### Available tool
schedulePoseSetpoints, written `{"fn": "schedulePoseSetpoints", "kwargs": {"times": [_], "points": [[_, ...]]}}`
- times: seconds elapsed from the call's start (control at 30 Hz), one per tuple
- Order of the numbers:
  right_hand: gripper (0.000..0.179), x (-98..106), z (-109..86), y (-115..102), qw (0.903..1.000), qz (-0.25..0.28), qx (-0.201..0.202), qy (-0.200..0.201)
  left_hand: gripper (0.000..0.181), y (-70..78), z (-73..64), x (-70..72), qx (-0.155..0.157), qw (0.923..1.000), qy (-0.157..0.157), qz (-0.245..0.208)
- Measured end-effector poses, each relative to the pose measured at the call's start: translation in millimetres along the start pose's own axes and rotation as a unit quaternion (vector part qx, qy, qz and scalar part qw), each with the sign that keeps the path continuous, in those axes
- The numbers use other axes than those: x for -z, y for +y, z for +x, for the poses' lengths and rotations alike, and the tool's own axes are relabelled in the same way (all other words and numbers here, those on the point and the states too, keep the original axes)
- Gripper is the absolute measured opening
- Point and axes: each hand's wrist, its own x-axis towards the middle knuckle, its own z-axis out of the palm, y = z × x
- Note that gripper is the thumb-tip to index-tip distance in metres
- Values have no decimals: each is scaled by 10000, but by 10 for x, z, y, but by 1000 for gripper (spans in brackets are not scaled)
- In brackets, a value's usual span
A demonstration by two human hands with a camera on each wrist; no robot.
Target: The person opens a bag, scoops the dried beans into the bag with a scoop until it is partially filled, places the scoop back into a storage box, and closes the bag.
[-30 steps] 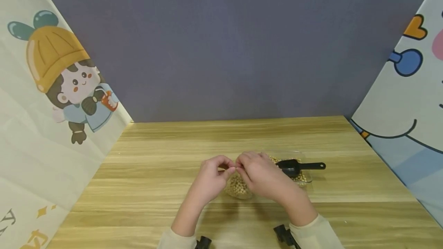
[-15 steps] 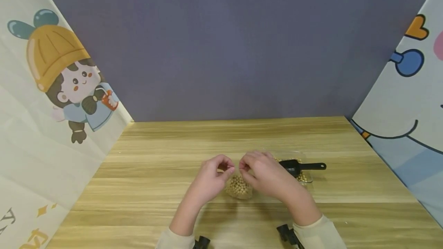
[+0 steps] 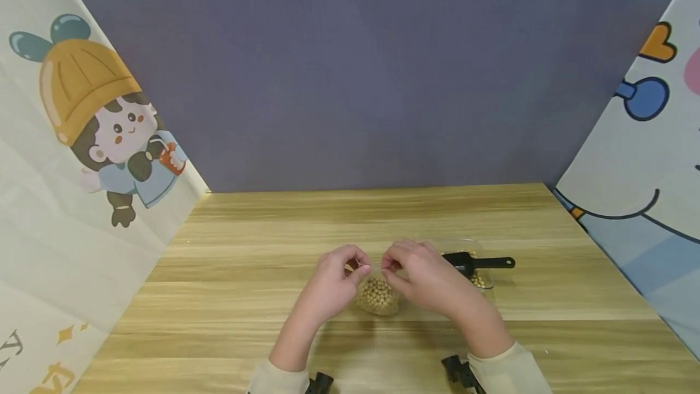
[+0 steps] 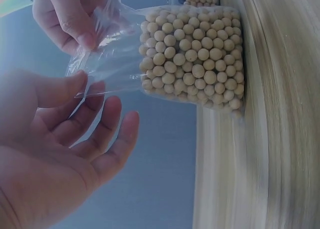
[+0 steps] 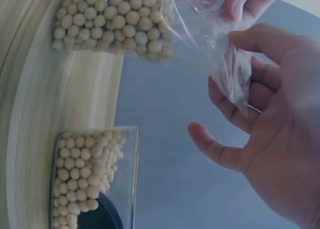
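A clear plastic bag (image 4: pixel 192 54), its lower part filled with soybeans (image 3: pixel 378 295), stands upright on the wooden table. My left hand (image 3: pixel 339 278) pinches one side of the bag's top edge between thumb and forefinger, the other fingers loosely spread in the left wrist view. Opposite it, my right hand (image 3: pixel 418 272) pinches the other side of the top, where a flap of film (image 5: pixel 232 71) lies against its fingers. The empty upper part of the bag stretches between the two hands.
Just right of my right hand is a clear box (image 5: pixel 134 169) of soybeans, partly hidden by that hand in the head view. A black scoop (image 3: pixel 465 263) lies in it, handle out to the right. A grey wall (image 3: pixel 372 78) rises behind the table.
My right hand has moved a little to the right, away from my left, opening a gap between the fingertips above the bag. The left hand has stayed nearly in place.
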Motion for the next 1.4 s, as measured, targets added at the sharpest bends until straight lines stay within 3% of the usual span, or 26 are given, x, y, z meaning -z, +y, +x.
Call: {"fn": "schedulePoseSetpoints", "kwargs": {"times": [0.2,0.43,0.57,0.73,0.87,1.4], "points": [[7,6,-10,33,9996,216,93,-143,7,4,11,-31,118,9995,277,-92],[7,23,-39,49,9986,243,-104,-449,10,20,21,-83,413,9968,652,-216],[7,63,-84,87,9957,605,-296,-643,9,18,32,-95,531,9951,766,-315],[8,129,-165,157,9858,1272,-620,-908,7,6,46,-89,548,9946,814,-341],[7,160,-223,213,9831,1446,-647,-917,7,1,53,-80,528,9950,789,-324],[13,239,-290,227,9866,1295,-468,-880,7,-7,48,-58,593,9941,829,-357]]}}
